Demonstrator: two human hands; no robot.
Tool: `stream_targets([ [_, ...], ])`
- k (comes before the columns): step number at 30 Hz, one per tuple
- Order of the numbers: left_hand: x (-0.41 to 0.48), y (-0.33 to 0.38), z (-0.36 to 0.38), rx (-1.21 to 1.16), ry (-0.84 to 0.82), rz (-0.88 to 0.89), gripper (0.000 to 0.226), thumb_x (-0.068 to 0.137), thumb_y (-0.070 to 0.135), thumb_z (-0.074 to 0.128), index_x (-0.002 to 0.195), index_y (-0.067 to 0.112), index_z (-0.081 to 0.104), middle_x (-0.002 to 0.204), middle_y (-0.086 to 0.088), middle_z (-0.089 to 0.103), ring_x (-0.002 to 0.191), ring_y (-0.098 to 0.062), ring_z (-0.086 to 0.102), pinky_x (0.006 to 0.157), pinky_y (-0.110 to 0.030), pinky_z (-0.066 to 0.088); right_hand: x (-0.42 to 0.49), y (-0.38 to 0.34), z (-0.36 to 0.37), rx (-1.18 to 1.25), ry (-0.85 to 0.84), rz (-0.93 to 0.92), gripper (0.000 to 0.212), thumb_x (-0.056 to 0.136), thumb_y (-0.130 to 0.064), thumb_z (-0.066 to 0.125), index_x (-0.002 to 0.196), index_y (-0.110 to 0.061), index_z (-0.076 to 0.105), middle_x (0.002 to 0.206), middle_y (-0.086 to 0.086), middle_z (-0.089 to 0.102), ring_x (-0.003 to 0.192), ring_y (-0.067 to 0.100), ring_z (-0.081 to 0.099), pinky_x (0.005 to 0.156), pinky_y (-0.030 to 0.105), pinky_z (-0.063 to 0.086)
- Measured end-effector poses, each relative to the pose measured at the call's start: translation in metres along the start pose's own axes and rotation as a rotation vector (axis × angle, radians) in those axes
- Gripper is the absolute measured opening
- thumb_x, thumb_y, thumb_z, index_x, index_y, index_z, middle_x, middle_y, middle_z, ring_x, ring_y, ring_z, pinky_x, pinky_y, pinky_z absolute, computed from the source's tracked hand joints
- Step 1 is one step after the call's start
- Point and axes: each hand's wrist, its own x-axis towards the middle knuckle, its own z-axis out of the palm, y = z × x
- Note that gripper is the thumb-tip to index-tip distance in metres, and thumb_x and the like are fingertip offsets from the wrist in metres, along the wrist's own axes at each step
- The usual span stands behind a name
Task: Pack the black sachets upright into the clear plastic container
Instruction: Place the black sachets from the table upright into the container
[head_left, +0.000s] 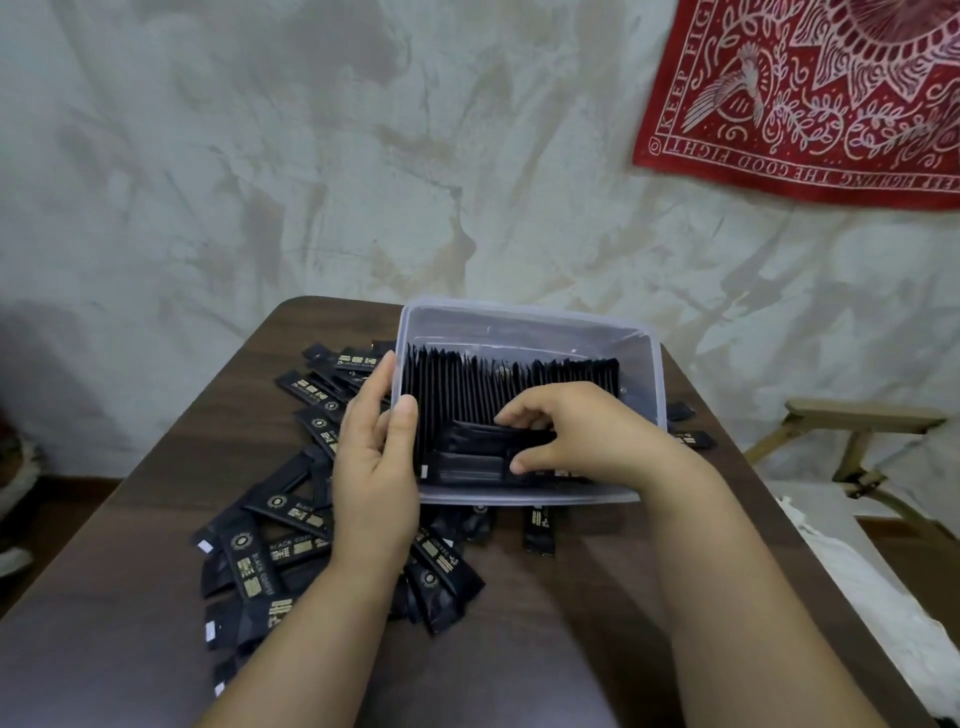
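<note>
A clear plastic container (644, 364) stands on the brown table (571, 597). A long row of black sachets (467, 384) stands upright inside it along the far side. Nearer me, a second group of sachets (478, 447) lies crosswise in the container. My right hand (587, 436) reaches into the container, fingers and thumb pinching those sachets. My left hand (376, 467) grips the container's left wall, thumb over the rim. Several loose black sachets (270, 530) with gold print lie scattered on the table to the left.
A few sachets (537, 530) lie in front of the container and others (691, 439) at its right side. A wooden chair frame (852, 431) and white cloth (872, 587) stand right of the table. A red bandana (810, 98) hangs on the wall.
</note>
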Motion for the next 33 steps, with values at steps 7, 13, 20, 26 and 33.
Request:
stream_targets([
  [7, 0.001, 0.0, 0.002, 0.008, 0.002, 0.004, 0.035, 0.103, 0.017, 0.045, 0.122, 0.047, 0.045, 0.14, 0.014, 0.05, 0.117, 0.02, 0.047, 0.097, -0.004, 0.038, -0.003, 0.012, -0.007, -0.009, -0.002, 0.052, 0.025, 0.08, -0.016, 0.075, 0.103, -0.024, 0.07, 0.083, -0.014, 0.063, 0.079, 0.001, 0.059, 0.072, 0.013, 0.047],
  [13, 0.0, 0.0, 0.002, -0.009, 0.011, 0.009, 0.034, 0.103, 0.017, 0.046, 0.124, 0.043, 0.046, 0.141, 0.008, 0.052, 0.115, 0.014, 0.053, 0.1, -0.012, 0.042, -0.008, 0.008, -0.012, -0.008, 0.074, -0.015, 0.006, 0.078, -0.022, 0.076, 0.082, -0.026, 0.072, 0.074, -0.013, 0.059, 0.067, -0.005, 0.053, 0.061, 0.01, 0.04],
  [20, 0.0, 0.0, 0.002, -0.004, 0.006, -0.01, 0.034, 0.103, 0.017, 0.046, 0.13, 0.037, 0.046, 0.143, 0.006, 0.05, 0.114, 0.016, 0.052, 0.099, -0.008, 0.041, -0.006, 0.023, -0.018, 0.343, 0.47, 0.009, 0.02, 0.079, -0.018, 0.075, 0.067, -0.032, 0.066, 0.062, -0.012, 0.061, 0.061, 0.002, 0.053, 0.068, 0.025, 0.044],
  [26, -0.002, 0.002, 0.001, -0.004, 0.0, -0.014, 0.034, 0.103, 0.016, 0.045, 0.132, 0.034, 0.046, 0.141, 0.01, 0.049, 0.108, 0.024, 0.05, 0.089, 0.0, 0.038, -0.005, 0.028, -0.016, 0.658, 0.597, 0.122, 0.017, 0.081, -0.007, 0.071, 0.073, -0.022, 0.064, 0.073, 0.002, 0.066, 0.07, 0.013, 0.061, 0.071, 0.026, 0.05],
  [33, -0.001, 0.002, 0.002, -0.007, 0.01, -0.012, 0.033, 0.102, 0.017, 0.045, 0.127, 0.039, 0.045, 0.14, 0.01, 0.051, 0.108, 0.022, 0.051, 0.09, -0.001, 0.039, -0.003, 0.025, -0.015, 0.624, 0.569, 0.133, 0.018, 0.081, -0.004, 0.071, 0.077, -0.017, 0.059, 0.067, 0.0, 0.06, 0.054, 0.013, 0.058, 0.064, 0.028, 0.054],
])
